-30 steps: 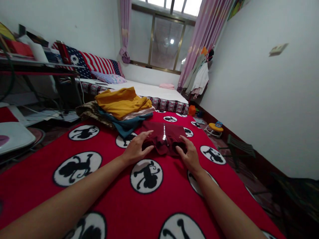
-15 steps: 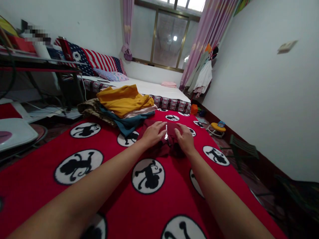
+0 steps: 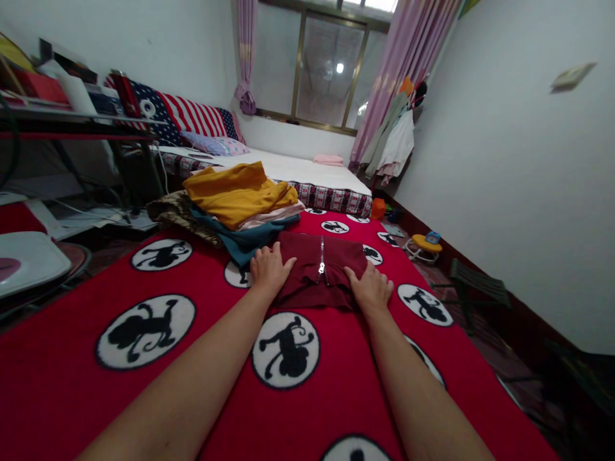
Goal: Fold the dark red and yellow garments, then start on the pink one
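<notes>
A folded maroon garment (image 3: 319,296) with a silver zipper (image 3: 321,259) down its middle lies on the red blanket (image 3: 230,390). At its left edge is my left hand (image 3: 271,269), thumb on the cloth and fingers spread outside the edge. My right hand (image 3: 372,285) is at the opposite edge in a similar pose, its thumb touching the garment. Neither hand visibly grips the cloth, though the fingertips are partly hidden. Just beyond my left hand is a pile of clothes, with a mustard garment (image 3: 240,192) on top and a teal one (image 3: 245,238) beneath.
A bed (image 3: 283,168) stands beyond the blanket, below the window. To the left is a cluttered desk (image 3: 72,131). Along the right wall are a yellow stool (image 3: 426,243) and a dark folding stool (image 3: 480,282). Clothes (image 3: 396,147) hang by the curtain.
Both hands have moved apart, from the top of the maroon garment out to its left and right edges. The garment now looks flatter. The clothes pile has stayed put.
</notes>
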A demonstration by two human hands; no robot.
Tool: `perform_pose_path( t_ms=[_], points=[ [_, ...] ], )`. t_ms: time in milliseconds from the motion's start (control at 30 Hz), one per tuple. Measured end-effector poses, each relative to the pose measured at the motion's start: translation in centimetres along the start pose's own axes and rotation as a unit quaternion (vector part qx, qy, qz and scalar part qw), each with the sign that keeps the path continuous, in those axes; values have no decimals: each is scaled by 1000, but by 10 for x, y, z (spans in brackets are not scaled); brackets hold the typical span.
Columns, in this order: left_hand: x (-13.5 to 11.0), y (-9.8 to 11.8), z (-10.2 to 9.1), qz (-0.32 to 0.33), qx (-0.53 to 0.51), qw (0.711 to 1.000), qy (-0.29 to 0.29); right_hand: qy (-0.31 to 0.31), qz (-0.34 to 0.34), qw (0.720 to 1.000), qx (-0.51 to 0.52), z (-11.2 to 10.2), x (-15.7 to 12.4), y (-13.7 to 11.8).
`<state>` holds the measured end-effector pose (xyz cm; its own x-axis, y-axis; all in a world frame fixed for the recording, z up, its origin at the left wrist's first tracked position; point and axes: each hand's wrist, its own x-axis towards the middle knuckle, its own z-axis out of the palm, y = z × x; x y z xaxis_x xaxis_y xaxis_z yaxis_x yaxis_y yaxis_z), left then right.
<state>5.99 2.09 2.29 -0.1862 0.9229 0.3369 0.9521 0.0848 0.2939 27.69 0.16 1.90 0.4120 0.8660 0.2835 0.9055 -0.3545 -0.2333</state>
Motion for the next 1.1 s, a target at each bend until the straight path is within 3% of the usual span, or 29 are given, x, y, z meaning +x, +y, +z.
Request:
perform_pose_path(
  t_ms=[167, 333, 533, 667, 800, 967, 1100],
  points=[
    [-2, 5, 2, 26, -55, 998, -22, 7, -4, 998, 54, -5, -2, -8],
    [-1, 7, 8, 55, -105, 993, 17, -49, 57, 982, 172, -8, 6, -7],
    [-5, 12, 11, 113, -192, 973, 58, -96, -18, 951, 293, -2, 10, -13],
    [-14, 24, 7, 141, -271, 950, 67, -83, -28, 942, 323, 4, 13, -16],
    [-27, 45, -3, 156, -341, 925, 59, -29, -63, 919, 388, 4, 18, -10],
    [-73, 84, -29, 163, -466, 869, -7, -32, -199, 862, 464, -29, 21, 2],
    [-125, 111, -50, 194, -563, 797, -101, -122, -337, 828, 432, -81, 28, -4]
  ],
)
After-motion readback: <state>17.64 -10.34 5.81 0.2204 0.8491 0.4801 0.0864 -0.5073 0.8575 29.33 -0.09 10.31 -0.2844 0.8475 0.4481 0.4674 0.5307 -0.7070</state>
